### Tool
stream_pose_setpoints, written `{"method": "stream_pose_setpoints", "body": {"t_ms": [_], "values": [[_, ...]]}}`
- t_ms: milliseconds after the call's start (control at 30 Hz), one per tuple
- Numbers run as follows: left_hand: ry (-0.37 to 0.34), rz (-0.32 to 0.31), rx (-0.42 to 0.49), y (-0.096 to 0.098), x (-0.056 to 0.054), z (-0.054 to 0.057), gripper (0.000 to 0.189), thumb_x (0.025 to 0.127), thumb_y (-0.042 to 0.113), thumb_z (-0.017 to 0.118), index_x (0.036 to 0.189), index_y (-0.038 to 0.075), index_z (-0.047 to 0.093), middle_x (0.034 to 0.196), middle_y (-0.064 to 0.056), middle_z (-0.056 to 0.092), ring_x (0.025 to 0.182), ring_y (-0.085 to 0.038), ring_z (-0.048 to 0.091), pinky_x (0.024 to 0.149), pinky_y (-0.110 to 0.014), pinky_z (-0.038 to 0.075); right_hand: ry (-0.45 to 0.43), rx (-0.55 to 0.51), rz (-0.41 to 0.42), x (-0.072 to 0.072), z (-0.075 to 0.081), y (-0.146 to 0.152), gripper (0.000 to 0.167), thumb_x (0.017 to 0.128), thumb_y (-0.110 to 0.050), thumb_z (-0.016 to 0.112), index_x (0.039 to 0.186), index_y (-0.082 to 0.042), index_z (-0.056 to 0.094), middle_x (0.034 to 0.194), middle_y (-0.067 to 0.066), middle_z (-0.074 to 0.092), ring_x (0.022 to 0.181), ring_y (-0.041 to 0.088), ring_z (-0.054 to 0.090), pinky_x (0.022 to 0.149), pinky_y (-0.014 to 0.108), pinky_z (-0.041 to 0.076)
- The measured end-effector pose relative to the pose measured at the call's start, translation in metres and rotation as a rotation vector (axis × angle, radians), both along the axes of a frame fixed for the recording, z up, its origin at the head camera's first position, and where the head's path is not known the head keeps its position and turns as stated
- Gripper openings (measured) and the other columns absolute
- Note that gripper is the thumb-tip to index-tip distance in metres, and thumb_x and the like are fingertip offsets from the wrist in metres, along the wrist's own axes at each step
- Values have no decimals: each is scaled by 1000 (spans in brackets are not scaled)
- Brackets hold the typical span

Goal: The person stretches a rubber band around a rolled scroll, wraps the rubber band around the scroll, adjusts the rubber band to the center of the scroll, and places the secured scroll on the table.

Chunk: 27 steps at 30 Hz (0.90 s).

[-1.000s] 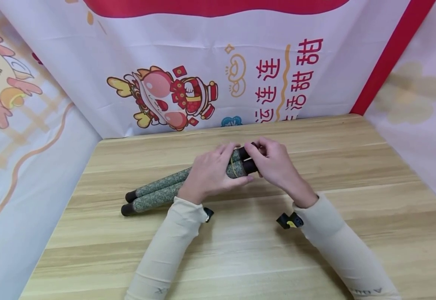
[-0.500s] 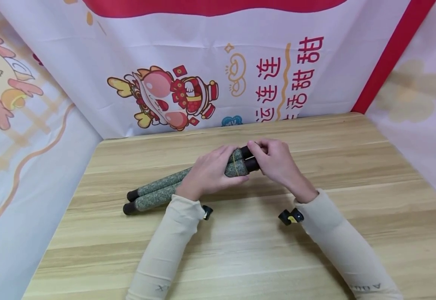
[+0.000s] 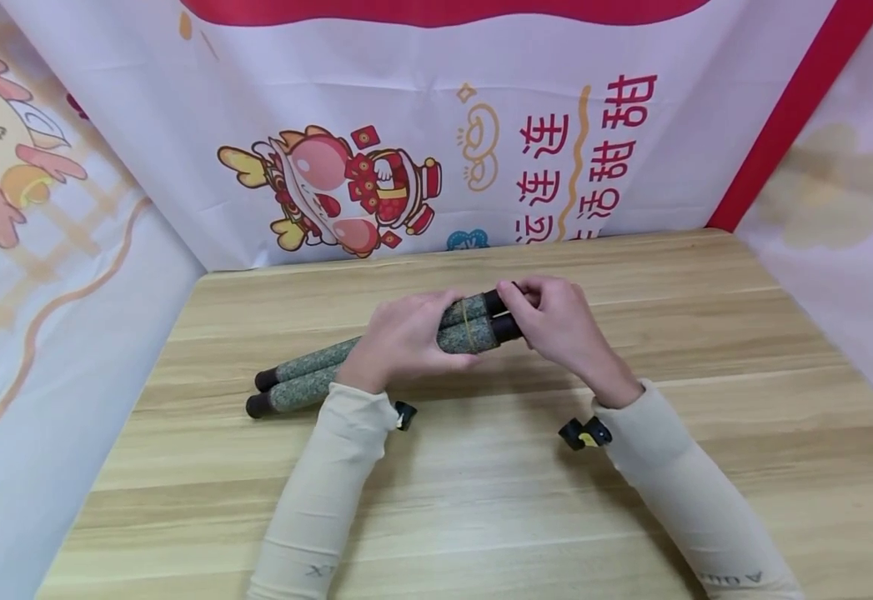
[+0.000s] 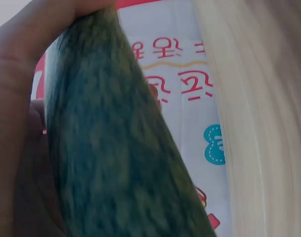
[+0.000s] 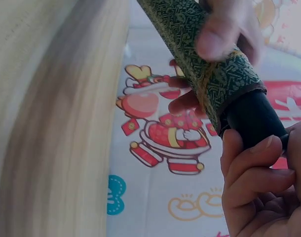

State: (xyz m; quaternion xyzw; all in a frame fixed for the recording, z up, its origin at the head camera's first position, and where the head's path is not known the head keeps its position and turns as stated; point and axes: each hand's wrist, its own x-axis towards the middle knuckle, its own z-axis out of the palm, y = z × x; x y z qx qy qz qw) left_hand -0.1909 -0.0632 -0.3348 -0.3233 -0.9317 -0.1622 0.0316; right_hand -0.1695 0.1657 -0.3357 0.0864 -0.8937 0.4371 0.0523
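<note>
Two long green-patterned rolls [image 3: 308, 385] with black ends lie side by side, like rolled scrolls. A thin yellow band [image 3: 468, 327] circles both near their right ends. My left hand [image 3: 403, 340] grips them around the middle, left of the band, its palm covering part of the rolls. At the right end, my right hand [image 3: 562, 323] pinches a black end [image 3: 494, 302] between thumb and fingers. The right wrist view shows its curled fingers [image 5: 251, 173] under one black end piece [image 5: 254, 119]. Green patterned surface [image 4: 108, 128] fills much of the left wrist view.
The rolls are over a light wood-grain table [image 3: 481, 500]. Behind it hangs a white cloth [image 3: 376, 83] with red lettering and cartoon figures. Printed cloth also covers the left [image 3: 158, 242] and right sides. A small black device [image 3: 584, 433] sits at the right cuff.
My left hand has slid left along the rolls, baring more of the green surface by the band. The right hand keeps its place at the black end.
</note>
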Motion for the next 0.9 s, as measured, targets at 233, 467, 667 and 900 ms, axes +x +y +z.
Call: {"method": "stream_pose_setpoints", "body": {"t_ms": [233,467,667,900], "values": [[63,-8,83,13,4,-7,85,79,68,79,145,21,56,121,2,72,97,-15,69,77,-40,58,-26,20,4,-1,3,6,49,108,-51,51,109,-8,73,69,8,67,51,21,61,48,32,49],[105,40,124,21,6,-12,79,80,67,82,140,21,62,118,1,74,91,-18,69,71,-41,57,-26,0,12,-4,0,5,48,108,-51,53,110,-8,73,69,10,67,50,20,60,47,32,48],[102,68,90,13,4,-8,78,74,66,86,137,25,66,107,3,76,83,-16,68,66,-39,53,-13,4,10,-5,0,7,52,106,-54,54,114,-7,74,66,7,66,49,20,60,46,32,47],[125,73,72,11,4,-4,77,70,66,87,134,28,67,103,5,76,80,-16,67,65,-40,52,-15,7,14,-4,0,7,51,105,-55,55,115,-9,73,71,7,69,51,22,62,47,33,49]]}}
